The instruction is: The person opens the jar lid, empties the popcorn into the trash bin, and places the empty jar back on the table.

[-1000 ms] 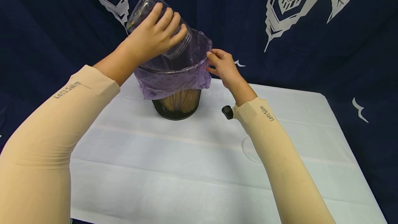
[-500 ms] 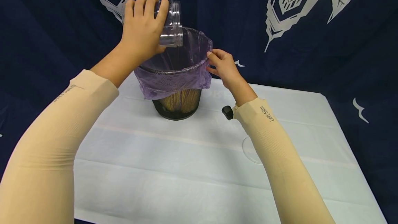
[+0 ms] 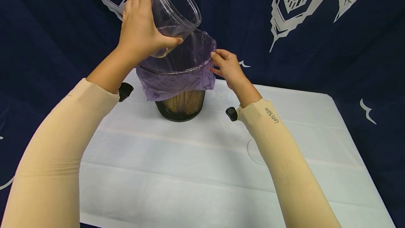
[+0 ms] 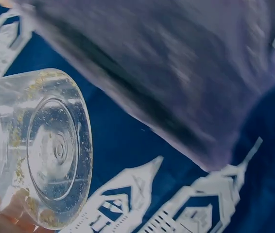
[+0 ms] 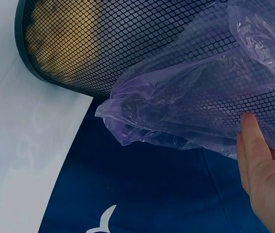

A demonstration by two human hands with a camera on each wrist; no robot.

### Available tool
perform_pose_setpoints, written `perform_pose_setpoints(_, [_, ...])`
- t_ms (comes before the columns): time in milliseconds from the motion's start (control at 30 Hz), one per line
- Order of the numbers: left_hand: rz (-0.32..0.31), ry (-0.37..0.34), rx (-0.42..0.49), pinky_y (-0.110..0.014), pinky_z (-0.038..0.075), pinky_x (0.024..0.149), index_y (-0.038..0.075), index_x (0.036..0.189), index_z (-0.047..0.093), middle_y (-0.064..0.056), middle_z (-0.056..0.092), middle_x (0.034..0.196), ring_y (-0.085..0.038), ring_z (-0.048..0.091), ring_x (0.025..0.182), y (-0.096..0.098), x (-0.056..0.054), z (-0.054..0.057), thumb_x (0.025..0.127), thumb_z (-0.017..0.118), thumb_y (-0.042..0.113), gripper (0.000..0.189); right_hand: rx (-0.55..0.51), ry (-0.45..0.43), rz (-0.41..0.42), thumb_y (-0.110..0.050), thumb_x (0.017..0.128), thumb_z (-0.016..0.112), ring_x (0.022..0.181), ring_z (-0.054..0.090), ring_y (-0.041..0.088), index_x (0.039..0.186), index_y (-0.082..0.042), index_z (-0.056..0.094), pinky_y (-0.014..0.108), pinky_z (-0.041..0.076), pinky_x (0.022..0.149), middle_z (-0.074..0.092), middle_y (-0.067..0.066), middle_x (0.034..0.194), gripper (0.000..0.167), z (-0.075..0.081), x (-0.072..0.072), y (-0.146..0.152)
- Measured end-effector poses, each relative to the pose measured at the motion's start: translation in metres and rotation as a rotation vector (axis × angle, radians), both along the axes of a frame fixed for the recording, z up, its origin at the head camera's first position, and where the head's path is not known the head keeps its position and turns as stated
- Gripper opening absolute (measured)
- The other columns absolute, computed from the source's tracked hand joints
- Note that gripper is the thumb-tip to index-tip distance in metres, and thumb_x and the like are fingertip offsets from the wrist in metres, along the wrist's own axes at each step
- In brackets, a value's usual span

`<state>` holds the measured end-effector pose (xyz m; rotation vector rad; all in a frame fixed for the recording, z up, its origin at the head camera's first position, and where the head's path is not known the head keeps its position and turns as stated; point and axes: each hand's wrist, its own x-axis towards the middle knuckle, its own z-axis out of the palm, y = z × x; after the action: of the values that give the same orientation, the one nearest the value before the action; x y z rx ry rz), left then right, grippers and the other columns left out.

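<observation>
My left hand (image 3: pixel 139 31) grips a clear plastic jar (image 3: pixel 169 24) above the left side of a black mesh wastebasket (image 3: pixel 183 103). The jar is tilted, its open mouth facing up and right. Yellowish crumbs cling inside near its base in the left wrist view. A translucent purple trash bag (image 3: pixel 177 84) lines the wastebasket and folds over its rim. At the rim's right side, my right hand (image 3: pixel 229 68) pinches the bag-covered edge between thumb and fingers. Yellowish contents show through the lower mesh in the right wrist view.
A thin clear disc (image 3: pixel 254 157) lies on the white-covered table (image 3: pixel 158 171), partly hidden by the right forearm. Behind the table hangs a dark blue curtain (image 3: pixel 240 17) with white prints.
The jar has turned from mouth-down over the wastebasket, through sideways, to mouth-up, as my left hand rotated. My right hand stays at the rim.
</observation>
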<state>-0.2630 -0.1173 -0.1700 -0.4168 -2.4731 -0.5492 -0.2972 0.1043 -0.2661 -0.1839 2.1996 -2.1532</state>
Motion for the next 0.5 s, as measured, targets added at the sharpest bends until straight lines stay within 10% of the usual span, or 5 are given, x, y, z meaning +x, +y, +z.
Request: perform_pose_setpoints(500, [-0.474,-0.067,0.396,-0.024,0.037,0.092,0.006,0.135,0.022,-0.004,0.04,0.129,-0.009,0.042,0.113,0.022,0.042,-0.013,0.054,0.086,0.021,0.104,-0.036,0.008,0.0,-0.018,0.093,0.049,0.109,0.046,0.025,0.123,0.0,0.048,0.034,0.043,0.088,0.049,0.01,0.115,0.036,-0.002,-0.001,-0.001])
